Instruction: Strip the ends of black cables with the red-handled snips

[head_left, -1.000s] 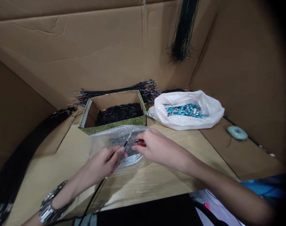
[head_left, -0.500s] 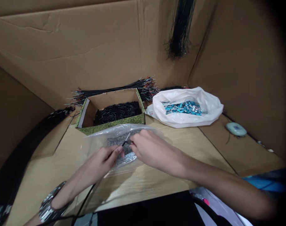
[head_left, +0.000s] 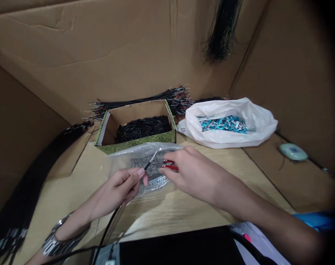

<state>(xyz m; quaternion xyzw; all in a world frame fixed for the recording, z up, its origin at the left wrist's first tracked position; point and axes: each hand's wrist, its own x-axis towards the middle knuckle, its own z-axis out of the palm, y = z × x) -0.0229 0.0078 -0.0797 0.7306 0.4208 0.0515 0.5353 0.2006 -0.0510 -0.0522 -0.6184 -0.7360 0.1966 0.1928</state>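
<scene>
My left hand [head_left: 128,183] is closed in a pinch on a black cable [head_left: 109,224]. The cable's tip points up and right, showing a pale stripped end above the black jacket. My right hand [head_left: 193,175] is closed around small red-handled snips [head_left: 170,165], whose two arms stand apart just right of the cable tip, not touching it. Most of the snips is hidden inside the fingers. Below both hands lies a clear plastic bag [head_left: 120,161] filled with small grey bits and bearing a printed label.
Behind the bag stands a green-patterned box [head_left: 139,142] of short black pieces. To its right is a white bag [head_left: 230,141] of blue and silver scraps. Cable bundles [head_left: 128,103] lie behind; another bundle [head_left: 32,176] runs down the left. Cardboard walls [head_left: 114,48] enclose the table.
My right hand has drawn back to the right with the snips, away from the cable tip. The cable's pale end now shows more fully. The view has shifted slightly.
</scene>
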